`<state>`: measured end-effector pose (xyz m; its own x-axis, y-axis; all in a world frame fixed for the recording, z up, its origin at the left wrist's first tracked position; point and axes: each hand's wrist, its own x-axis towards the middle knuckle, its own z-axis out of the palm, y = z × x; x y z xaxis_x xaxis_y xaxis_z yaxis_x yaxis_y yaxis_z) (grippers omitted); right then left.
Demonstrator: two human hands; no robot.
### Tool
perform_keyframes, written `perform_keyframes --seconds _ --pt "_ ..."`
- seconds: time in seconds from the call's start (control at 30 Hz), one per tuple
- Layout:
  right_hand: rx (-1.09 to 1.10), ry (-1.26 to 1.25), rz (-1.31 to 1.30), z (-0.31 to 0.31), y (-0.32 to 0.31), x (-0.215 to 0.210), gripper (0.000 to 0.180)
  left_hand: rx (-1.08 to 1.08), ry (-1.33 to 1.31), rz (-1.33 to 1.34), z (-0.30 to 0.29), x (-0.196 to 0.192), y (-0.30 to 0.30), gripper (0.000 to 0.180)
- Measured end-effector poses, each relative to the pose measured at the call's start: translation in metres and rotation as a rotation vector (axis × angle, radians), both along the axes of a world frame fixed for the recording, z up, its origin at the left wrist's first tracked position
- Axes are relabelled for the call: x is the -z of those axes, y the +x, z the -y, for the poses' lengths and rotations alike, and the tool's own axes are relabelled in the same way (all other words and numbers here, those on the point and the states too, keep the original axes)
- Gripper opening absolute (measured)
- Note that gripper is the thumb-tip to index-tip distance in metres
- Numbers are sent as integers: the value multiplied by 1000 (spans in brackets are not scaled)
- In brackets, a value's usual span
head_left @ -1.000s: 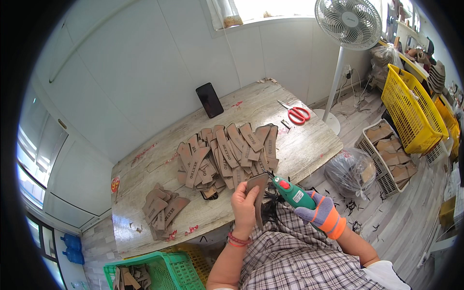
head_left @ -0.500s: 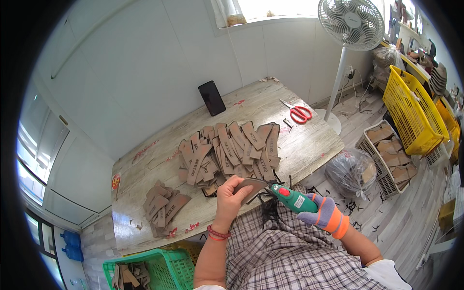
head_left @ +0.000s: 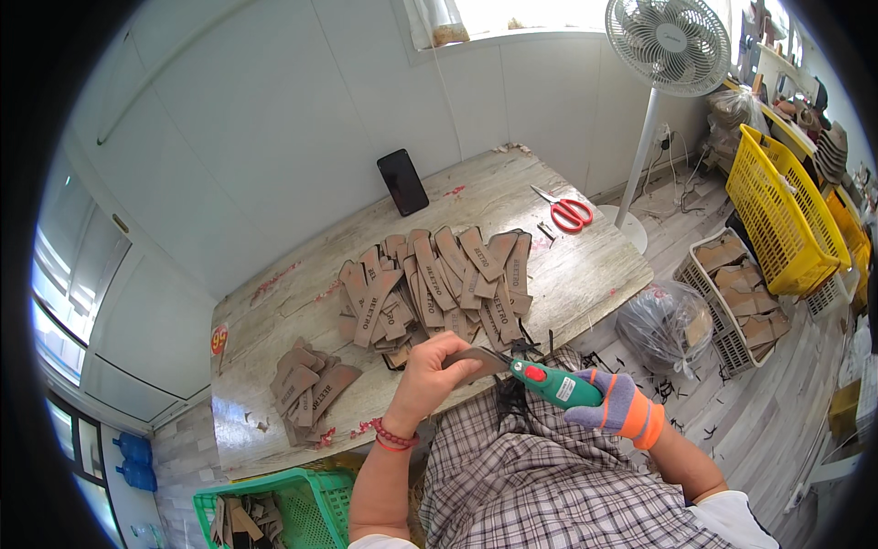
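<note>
My left hand point(head_left: 428, 373) is closed, pinching a curved brown piece point(head_left: 477, 363) between thumb and fingers over the table's near edge. My right hand point(head_left: 617, 405), in a purple and orange glove, grips a green handheld electric cutter point(head_left: 558, 384) with a red button. The cutter's tip meets the right end of the brown piece; dark scraps there hide the exact contact. Beyond my hands lies a large heap of printed brown pieces point(head_left: 430, 274). A smaller pile of such pieces point(head_left: 311, 389) lies at the table's left.
On the table point(head_left: 274, 320) are red-handled scissors point(head_left: 569, 215) and a black phone point(head_left: 402, 183) leaning on the wall. A green basket point(head_left: 315, 512) stands below left. At right are a plastic bag point(head_left: 663, 325), a pale crate point(head_left: 732, 302), a yellow basket point(head_left: 786, 206) and a standing fan point(head_left: 669, 46).
My left forearm has swung left and the wrist has turned, tilting the brown piece down toward the cutter. The cutter has shifted slightly left. The piles look unchanged.
</note>
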<state>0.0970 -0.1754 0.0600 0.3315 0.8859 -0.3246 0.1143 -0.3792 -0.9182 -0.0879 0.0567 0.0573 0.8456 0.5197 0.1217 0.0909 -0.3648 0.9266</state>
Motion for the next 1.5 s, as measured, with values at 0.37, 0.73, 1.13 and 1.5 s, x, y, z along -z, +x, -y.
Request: perform_keyframes --seconds 0.37,0.73,1.13,1.5 --pt "-67 38 16 -10 -5 13 56 70 -8 -87 7 13 -6 12" --pt "53 25 -126 -3 -1 38 58 -755 939 -427 -155 50 -156 19" --pt "74 72 -63 -10 -8 47 54 -902 574 -43 -143 79 9 22" --pt "226 137 -195 -30 -18 25 57 -491 -798 837 15 49 52 5"
